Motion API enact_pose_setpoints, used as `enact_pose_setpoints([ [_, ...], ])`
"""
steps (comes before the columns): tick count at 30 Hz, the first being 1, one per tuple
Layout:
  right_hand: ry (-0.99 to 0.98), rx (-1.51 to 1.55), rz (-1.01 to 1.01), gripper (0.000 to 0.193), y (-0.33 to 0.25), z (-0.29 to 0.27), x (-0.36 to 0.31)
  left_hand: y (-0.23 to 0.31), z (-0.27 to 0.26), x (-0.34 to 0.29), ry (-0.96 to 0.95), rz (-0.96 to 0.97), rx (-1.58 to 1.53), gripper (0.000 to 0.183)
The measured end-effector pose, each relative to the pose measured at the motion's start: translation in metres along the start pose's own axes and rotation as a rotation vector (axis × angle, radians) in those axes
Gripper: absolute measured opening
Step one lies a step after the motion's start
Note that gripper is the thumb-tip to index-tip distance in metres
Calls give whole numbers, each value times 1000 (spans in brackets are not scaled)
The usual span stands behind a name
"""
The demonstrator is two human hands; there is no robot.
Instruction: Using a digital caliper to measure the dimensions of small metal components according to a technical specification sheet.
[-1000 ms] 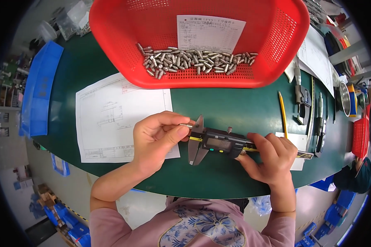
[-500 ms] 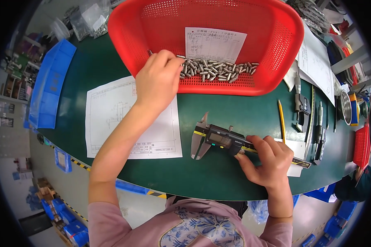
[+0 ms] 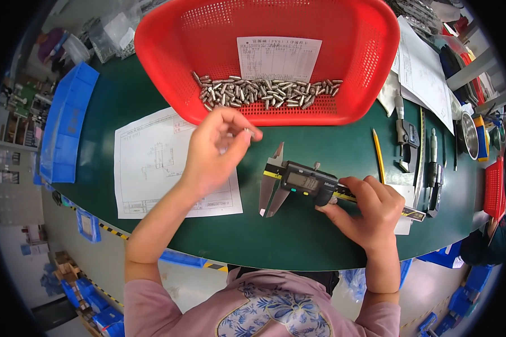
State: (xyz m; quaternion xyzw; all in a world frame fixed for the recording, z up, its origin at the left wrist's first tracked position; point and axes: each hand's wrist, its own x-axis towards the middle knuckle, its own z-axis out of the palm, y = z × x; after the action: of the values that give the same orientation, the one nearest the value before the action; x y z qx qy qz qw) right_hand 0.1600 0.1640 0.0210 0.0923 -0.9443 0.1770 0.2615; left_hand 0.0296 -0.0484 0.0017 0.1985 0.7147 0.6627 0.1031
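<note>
My left hand [image 3: 216, 146] is closed in a pinch just in front of the red basket. Between its thumb and fingertips is a small metal pin [image 3: 251, 133], mostly covered by the fingers. Many short, shiny metal pins [image 3: 270, 92] lie heaped along the near side of the red plastic basket [image 3: 343, 115]. Gripped by its beam in my right hand [image 3: 371, 210] is a digital caliper [image 3: 303, 181], with its jaws to the left and slightly apart. Nothing sits between those jaws.
A drawing sheet [image 3: 146, 196] lies under my left forearm. To the right are a pencil [image 3: 379, 156], two micrometers [image 3: 407, 140] [image 3: 434, 174], a steel rule [image 3: 420, 151], papers [image 3: 424, 78] and a metal bowl [image 3: 469, 135]. A blue tray [image 3: 62, 135] stands at the left.
My left hand has come out of the basket toward me, bringing a metal pin with it. The caliper stays in my right hand, nearly in place. The whole view has shifted slightly.
</note>
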Motion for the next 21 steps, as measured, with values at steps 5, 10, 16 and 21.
enact_pose_setpoints([
  [5,-90,-45,-18,38,-4,1,3,5,-4,-28,-91,-92,-124,10],
  [10,-145,-3,-37,34,-8,3,6,3,-10,-36,-92,-26,-134,15],
  [16,-158,29,-77,35,-8,1,6,2,-11,-37,-74,0,-238,15],
  [21,-147,42,-97,35,-9,2,6,3,-12,-39,-118,28,-235,16],
])
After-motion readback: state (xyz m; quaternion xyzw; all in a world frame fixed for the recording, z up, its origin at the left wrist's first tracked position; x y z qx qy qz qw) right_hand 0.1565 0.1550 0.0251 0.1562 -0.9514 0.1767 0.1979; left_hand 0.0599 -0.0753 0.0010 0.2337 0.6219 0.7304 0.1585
